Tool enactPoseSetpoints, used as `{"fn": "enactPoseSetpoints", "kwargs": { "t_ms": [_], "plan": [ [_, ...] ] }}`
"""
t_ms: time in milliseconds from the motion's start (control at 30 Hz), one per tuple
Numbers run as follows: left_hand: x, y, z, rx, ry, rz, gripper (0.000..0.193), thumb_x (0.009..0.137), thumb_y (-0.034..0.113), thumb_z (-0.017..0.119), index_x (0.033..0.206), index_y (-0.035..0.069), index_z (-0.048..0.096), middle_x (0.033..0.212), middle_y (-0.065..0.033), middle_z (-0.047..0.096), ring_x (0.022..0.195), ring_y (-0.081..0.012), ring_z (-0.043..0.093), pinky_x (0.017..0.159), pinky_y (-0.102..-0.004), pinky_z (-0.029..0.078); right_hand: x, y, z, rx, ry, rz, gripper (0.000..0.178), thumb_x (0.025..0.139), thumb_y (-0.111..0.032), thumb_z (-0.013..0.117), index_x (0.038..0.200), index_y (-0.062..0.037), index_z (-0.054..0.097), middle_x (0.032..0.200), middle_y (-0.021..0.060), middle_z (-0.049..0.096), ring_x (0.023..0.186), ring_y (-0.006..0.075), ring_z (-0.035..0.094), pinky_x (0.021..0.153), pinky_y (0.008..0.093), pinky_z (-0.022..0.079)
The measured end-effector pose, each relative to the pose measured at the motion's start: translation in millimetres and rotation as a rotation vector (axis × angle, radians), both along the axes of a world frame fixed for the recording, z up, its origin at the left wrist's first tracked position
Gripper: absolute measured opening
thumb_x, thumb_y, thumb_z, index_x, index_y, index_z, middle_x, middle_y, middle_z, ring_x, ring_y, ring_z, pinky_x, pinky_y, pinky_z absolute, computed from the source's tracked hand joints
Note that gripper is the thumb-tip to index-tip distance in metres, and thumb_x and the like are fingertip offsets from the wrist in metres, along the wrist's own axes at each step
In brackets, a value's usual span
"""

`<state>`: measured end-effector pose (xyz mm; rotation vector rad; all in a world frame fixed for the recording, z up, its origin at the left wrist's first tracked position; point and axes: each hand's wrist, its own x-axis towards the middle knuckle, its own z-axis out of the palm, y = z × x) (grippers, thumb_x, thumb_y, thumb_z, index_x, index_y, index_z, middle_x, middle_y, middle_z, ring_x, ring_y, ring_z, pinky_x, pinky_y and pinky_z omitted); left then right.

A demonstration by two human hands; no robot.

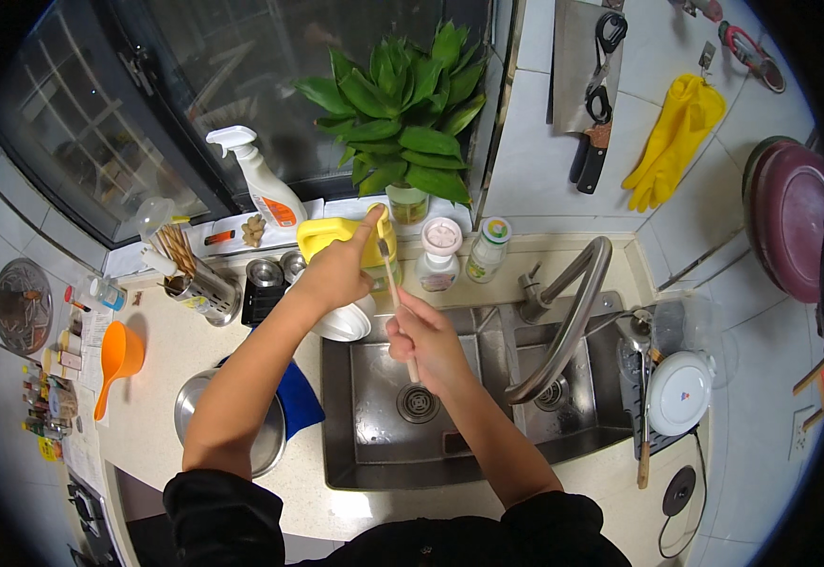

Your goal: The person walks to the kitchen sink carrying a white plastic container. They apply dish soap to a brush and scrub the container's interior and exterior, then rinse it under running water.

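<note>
Brushed steel makes up the double-basin sink (374, 444), set into a pale counter (152, 411) and the biggest thing near the hands. Two bare forearms reach away from black sleeves: the left forearm (247, 387) slants up and rightward across the counter, above a round metal pan (268, 444), while the right forearm (502, 425) angles up and leftward over the sink. Both converge toward the back edge, the left reaching farther. A curved steel faucet (582, 317) arches to the right of the right hand.

A yellow bottle (325, 232) stands behind the sink, just beyond the left hand (341, 269). That hand is turned back-up, its index finger stretched forward to the stick's far end and the remaining fingers drawn in; whether it pinches anything there I cannot tell, since the fingertip overlaps yellow behind it. The right hand (426, 345) is closed, fingers curled, thumb laid along what it grips. White bowls (348, 324) sit below the left hand, at the sink's back-left corner.

Smallest is the thin pale stick (394, 286), held above the left basin, tilted, its near end poking out under the right fist and a dark band near its far end.
</note>
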<state>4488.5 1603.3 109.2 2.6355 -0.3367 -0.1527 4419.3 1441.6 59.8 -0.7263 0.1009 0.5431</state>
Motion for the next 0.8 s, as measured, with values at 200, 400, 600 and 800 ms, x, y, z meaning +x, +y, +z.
{"fn": "enactPoseSetpoints", "kwargs": {
  "t_ms": [200,400,600,800],
  "plan": [
    [-29,24,-5,-0.400,0.079,0.191,0.057,0.079,0.011,0.057,0.132,0.005,0.034,0.074,-0.0110,0.063,0.061,-0.0149,0.059,0.061,-0.0286,0.046,-53,-34,14,-0.245,-0.164,0.154,0.034,0.093,-0.009,0.041,0.126,-0.0034,0.041,0.072,0.0032,0.047,0.055,0.0087,0.037,0.049,0.0212,0.032],
    [-108,41,-33,-1.393,0.881,0.413,0.041,0.093,0.033,0.042,0.115,-0.001,0.050,0.099,-0.0091,0.063,0.085,-0.0161,0.063,0.074,-0.0312,0.053,-103,-75,12,-0.419,-0.363,0.255,0.035,0.091,-0.008,0.042,0.127,-0.0033,0.041,0.072,0.0025,0.049,0.061,0.0091,0.043,0.057,0.0205,0.038],
    [-184,28,-59,-1.934,0.812,0.218,0.049,0.094,0.039,0.034,0.129,0.005,0.039,0.128,-0.0127,0.046,0.119,-0.0272,0.043,0.102,-0.0442,0.030,-138,-97,62,-0.982,-0.652,0.346,0.044,0.088,-0.008,0.045,0.131,-0.0090,0.037,0.081,0.0085,0.055,0.071,0.0120,0.052,0.066,0.0254,0.045],
    [-230,-10,-62,-2.324,0.502,0.134,0.052,0.094,0.041,0.031,0.129,0.003,0.038,0.130,-0.0137,0.043,0.122,-0.0295,0.039,0.104,-0.0450,0.026,-183,-88,80,-1.200,-1.095,0.314,0.049,0.083,-0.003,0.048,0.130,-0.0120,0.040,0.084,0.0096,0.057,0.065,0.0205,0.056,0.059,0.0317,0.046]
  ]
}}
